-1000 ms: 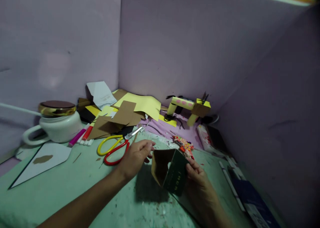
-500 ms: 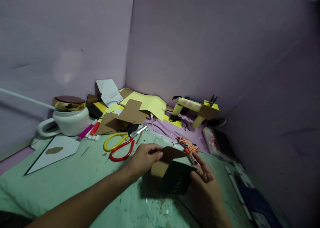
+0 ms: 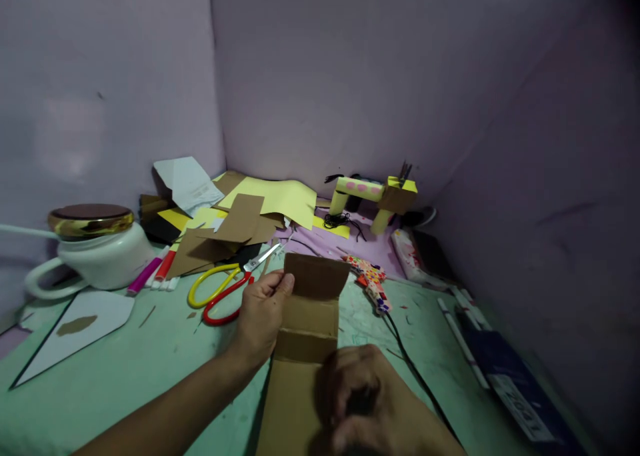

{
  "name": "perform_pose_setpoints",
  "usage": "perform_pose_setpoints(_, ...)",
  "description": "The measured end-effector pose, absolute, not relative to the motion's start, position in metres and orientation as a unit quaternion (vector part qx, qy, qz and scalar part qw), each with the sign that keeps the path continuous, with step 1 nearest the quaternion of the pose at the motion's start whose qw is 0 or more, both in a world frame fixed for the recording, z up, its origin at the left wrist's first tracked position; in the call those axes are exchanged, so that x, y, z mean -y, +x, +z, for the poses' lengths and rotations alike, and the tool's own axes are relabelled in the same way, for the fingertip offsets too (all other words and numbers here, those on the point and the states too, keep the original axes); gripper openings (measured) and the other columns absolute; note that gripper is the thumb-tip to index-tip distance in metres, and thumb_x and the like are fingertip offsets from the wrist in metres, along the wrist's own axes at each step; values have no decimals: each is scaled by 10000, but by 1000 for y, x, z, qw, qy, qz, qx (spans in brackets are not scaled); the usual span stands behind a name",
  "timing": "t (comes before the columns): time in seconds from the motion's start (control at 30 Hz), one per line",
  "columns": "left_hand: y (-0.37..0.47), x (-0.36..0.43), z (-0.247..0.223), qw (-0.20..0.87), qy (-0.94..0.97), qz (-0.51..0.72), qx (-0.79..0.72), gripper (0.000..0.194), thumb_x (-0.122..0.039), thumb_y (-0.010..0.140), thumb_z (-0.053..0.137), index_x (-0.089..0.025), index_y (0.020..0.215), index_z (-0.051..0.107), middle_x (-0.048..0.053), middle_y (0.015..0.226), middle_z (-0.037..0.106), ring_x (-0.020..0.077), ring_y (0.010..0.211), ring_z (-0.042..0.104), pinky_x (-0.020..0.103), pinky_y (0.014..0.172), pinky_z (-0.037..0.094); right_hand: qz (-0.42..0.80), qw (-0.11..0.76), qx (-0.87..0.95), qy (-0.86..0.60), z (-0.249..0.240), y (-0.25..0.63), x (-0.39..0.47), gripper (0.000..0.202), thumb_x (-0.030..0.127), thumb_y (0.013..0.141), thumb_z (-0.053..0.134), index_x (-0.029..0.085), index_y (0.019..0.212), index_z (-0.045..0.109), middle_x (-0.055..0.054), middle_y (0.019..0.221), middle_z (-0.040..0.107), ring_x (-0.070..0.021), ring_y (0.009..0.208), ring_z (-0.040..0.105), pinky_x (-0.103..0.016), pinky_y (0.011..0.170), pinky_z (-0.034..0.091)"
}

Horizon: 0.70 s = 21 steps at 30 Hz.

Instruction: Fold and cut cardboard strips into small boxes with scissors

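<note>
A long brown cardboard strip (image 3: 293, 403) with several cross folds lies opened out in front of me, its far flap (image 3: 315, 276) standing up. My left hand (image 3: 263, 316) pinches the strip's left edge near that flap, thumb on the inner face. Over the strip's right side, my right hand (image 3: 370, 396) is curled, blurred and in shadow; what its fingers hold, if anything, is hidden. Scissors (image 3: 235, 286) with one yellow and one red handle lie just beyond my left hand. A hot glue gun (image 3: 370, 279) with a colourful pattern rests beyond the strip.
Cardboard and yellow paper sheets (image 3: 285, 199) pile up at the back left, near a white mug (image 3: 107, 256) and markers (image 3: 145, 276). A yellow paper figure (image 3: 360, 189) stands by the wall. The glue gun's black cord (image 3: 417, 373) runs along the right, beside a dark blue packet (image 3: 520, 383).
The cardboard has gone from a folded shape with its dark side showing to an opened strip, brown side up. My right hand has moved down and nearer. The view has shifted right.
</note>
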<state>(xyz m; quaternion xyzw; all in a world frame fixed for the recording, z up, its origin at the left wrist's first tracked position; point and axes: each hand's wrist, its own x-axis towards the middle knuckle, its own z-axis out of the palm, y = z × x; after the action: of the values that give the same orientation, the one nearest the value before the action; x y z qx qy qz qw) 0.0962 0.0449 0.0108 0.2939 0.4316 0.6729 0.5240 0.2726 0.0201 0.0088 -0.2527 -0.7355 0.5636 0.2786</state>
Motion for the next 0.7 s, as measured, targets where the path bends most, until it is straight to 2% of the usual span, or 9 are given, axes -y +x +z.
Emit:
perform_pose_setpoints(0.1,97,-46,12,516,278,687,-429,225,-376,640,705,-181,727,634,-14,633,622,156,613,579,257,562,448,503,377,674,-388,4,273,-24,384,439,585,775,203,529,476,36,536,494,-110,522,432,-248,486,333)
perform_pose_setpoints(0.17,96,-47,13,502,267,701,-431,227,-377,639,706,-185,720,619,-21,643,616,150,628,577,254,580,448,537,409,603,-425,4,275,-28,373,441,565,782,216,665,503,35,619,506,-119,581,455,-244,520,373)
perform_pose_setpoints(0.23,95,-49,13,484,259,713,-436,233,-382,635,711,-183,693,603,-27,635,600,144,640,568,251,600,444,651,374,532,-391,8,274,-29,478,463,552,781,211,886,549,-5,777,572,-145,695,533,-264,612,440)
perform_pose_setpoints(0.3,95,-51,12,468,258,721,-441,234,-384,638,708,-183,679,596,-37,618,576,135,641,550,246,612,435,777,285,464,-315,13,272,-27,598,484,575,752,176,1047,553,-58,896,606,-168,757,584,-269,633,473)
perform_pose_setpoints(0.4,96,-53,9,442,260,730,-451,226,-373,649,703,-184,649,578,-52,601,540,114,619,505,231,614,408,867,168,406,-234,17,268,-20,555,418,605,738,116,1050,599,-95,918,635,-169,736,612,-226,558,479)
perform_pose_setpoints(0.57,95,-57,6,411,268,740,-460,234,-383,650,699,-188,653,572,-60,595,514,113,612,465,232,614,380,866,187,406,-223,9,267,-13,475,220,602,758,112,1043,623,-77,896,665,-219,852,634,-310,790,477)
perform_pose_setpoints(0.7,94,-56,6,407,276,739,-459,183,-350,681,681,-190,677,592,-58,632,537,115,645,472,226,635,375,831,200,459,-243,0,268,-11,392,195,617,709,145,1000,643,-56,828,674,-228,816,639,-316,747,479)
